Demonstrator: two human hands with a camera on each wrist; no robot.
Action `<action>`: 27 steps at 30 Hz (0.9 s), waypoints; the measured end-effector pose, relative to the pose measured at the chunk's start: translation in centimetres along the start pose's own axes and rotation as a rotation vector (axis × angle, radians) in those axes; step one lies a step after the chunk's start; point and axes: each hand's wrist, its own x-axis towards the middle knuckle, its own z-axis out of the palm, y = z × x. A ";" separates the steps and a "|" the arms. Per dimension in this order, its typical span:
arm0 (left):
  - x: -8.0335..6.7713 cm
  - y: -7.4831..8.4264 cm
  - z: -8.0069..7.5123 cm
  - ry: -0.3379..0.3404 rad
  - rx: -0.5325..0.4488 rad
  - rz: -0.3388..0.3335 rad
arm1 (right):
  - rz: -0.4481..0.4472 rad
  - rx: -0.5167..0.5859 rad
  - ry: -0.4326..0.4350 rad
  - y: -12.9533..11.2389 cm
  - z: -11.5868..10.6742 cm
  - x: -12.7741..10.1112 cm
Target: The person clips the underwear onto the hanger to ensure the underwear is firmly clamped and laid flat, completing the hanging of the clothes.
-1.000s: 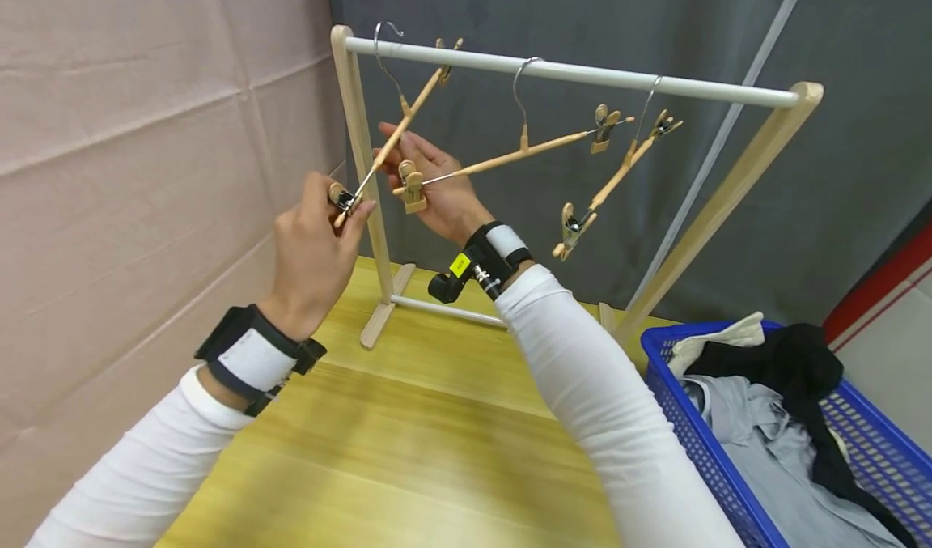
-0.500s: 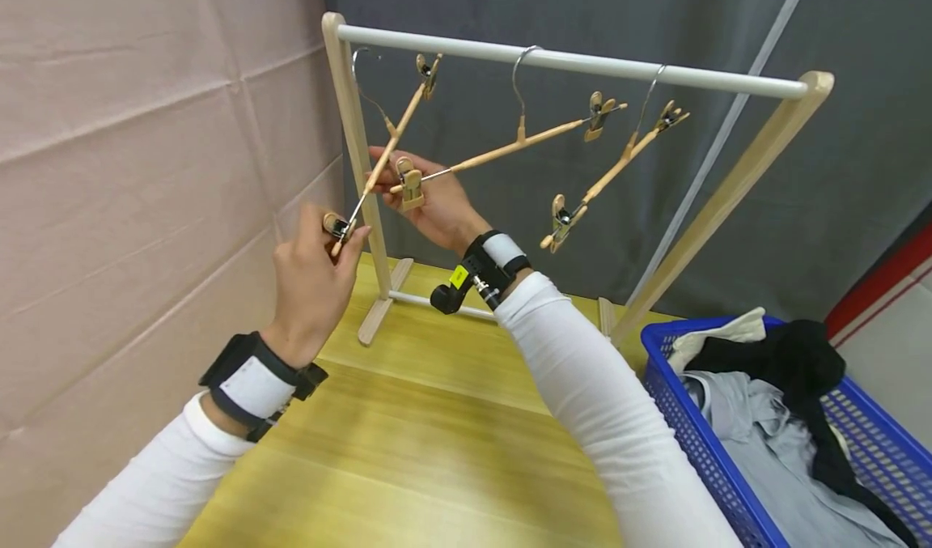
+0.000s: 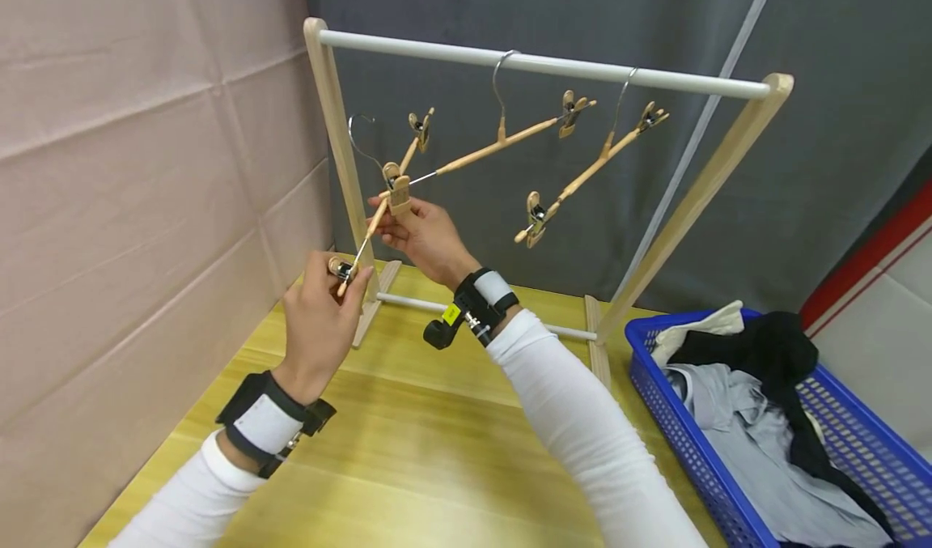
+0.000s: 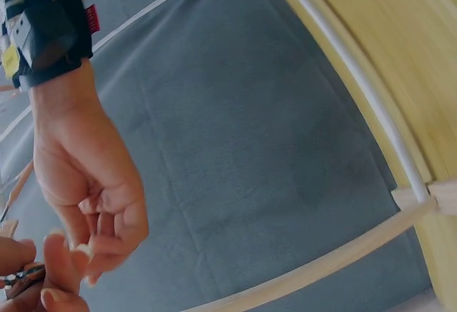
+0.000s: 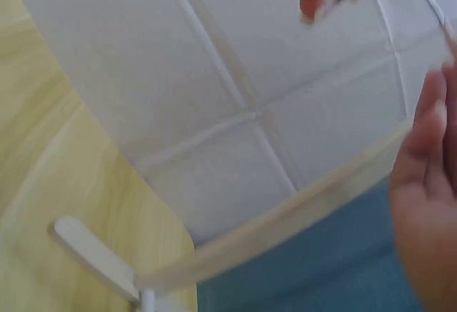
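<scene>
Wooden hanger (image 3: 379,208) in both hands, steeply tilted (hook up).

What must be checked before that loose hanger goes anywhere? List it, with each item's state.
1. Left hand pinches the hanger's lower clip: ok.
2. Right hand holds the hanger bar: ok.
3. Hook off the rail, below it: ok.
4. Held bar free of the middle hanger's clip: cannot tell, they overlap in the head view.
5. Middle hanger and right hanger hooked on the rail: ok.
6. Blue basket apart from both hands: ok.
</scene>
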 end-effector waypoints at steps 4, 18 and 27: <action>-0.4 -0.3 0.2 -0.008 -0.009 -0.011 | 0.010 -0.040 0.066 0.4 0.0 -0.2; -4.4 -0.8 1.0 -0.122 -0.116 -0.097 | -0.002 -0.222 0.050 1.9 -1.1 -3.2; -4.6 -1.1 0.7 -0.114 -0.097 -0.099 | 0.055 -0.247 0.030 3.5 -2.1 -5.1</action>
